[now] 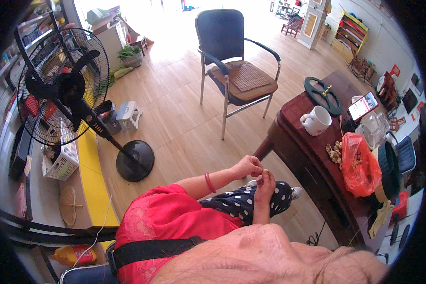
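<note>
My left hand (248,166), with a red bangle on its wrist, is closed, fingertips pinched together above my lap. Close beside it my right hand (265,187) is closed too, its fingertips raised to meet the left ones. A tiny tan bit shows at the right fingertips, too small to name. Under the hands are dark trousers (227,202) with white dots. To the right, on the dark red table (293,118), lies a heap of knobbly tan pieces that look like peanut shells (335,154). A red plastic bag (359,165) beside it holds more brownish pieces.
A white mug (317,121), a green wheel-like ring (323,96), a lit phone (363,106) and glass cups (374,130) share the table. An armchair (244,75) stands ahead. At left is a black standing fan (136,161) before shelves with a white basket (61,163).
</note>
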`<action>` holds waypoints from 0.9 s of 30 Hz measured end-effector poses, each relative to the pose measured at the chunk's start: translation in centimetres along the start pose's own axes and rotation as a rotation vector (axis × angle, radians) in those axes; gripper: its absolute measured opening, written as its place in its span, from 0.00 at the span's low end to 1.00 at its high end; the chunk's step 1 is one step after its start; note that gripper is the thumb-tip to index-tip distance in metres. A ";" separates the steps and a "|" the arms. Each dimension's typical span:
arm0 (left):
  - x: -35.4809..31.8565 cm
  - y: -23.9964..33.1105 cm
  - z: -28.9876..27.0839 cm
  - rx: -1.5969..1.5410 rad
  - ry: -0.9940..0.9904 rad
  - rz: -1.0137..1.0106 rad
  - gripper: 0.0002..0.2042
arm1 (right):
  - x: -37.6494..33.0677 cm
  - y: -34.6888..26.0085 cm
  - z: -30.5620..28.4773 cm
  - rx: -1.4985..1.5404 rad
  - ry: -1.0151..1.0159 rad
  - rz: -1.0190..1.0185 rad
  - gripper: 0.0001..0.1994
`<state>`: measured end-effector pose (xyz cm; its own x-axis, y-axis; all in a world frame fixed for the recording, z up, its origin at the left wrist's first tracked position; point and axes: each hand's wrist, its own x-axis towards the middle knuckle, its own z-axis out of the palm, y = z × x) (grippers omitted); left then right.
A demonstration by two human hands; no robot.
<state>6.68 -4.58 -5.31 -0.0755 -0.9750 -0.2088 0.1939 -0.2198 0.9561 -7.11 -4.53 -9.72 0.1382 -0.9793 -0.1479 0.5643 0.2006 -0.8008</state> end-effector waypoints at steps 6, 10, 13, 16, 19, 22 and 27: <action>0.1 0.2 -0.4 0.049 -0.075 -0.055 0.05 | 0.2 0.0 0.0 -0.079 0.043 -0.046 0.04; 0.0 0.0 -0.5 -0.008 -0.127 -0.048 0.03 | 0.7 0.8 -0.8 -0.126 0.030 -0.099 0.04; 0.0 -0.4 -0.5 -0.013 -0.162 -0.052 0.03 | 0.6 0.8 -0.9 -0.211 0.009 -0.149 0.05; 0.1 -0.6 -0.4 -0.025 -0.176 -0.074 0.05 | 0.6 0.8 -1.5 -0.293 -0.008 -0.183 0.06; 0.5 -0.9 -0.7 0.007 -0.190 -0.052 0.07 | 0.7 0.8 -1.3 -0.303 0.000 -0.150 0.06; 0.6 -0.4 -1.5 -0.059 -0.156 -0.054 0.10 | 0.2 -0.1 -0.1 -0.298 0.001 -0.066 0.05; 0.7 0.1 -1.7 -0.017 -0.178 -0.047 0.12 | 0.1 -0.2 -0.2 -0.335 -0.043 -0.050 0.07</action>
<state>8.28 -5.30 -5.69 -0.2566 -0.9429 -0.2125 0.2024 -0.2674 0.9421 -7.38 -4.68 -9.69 0.1554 -0.9842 -0.0844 0.2736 0.1250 -0.9537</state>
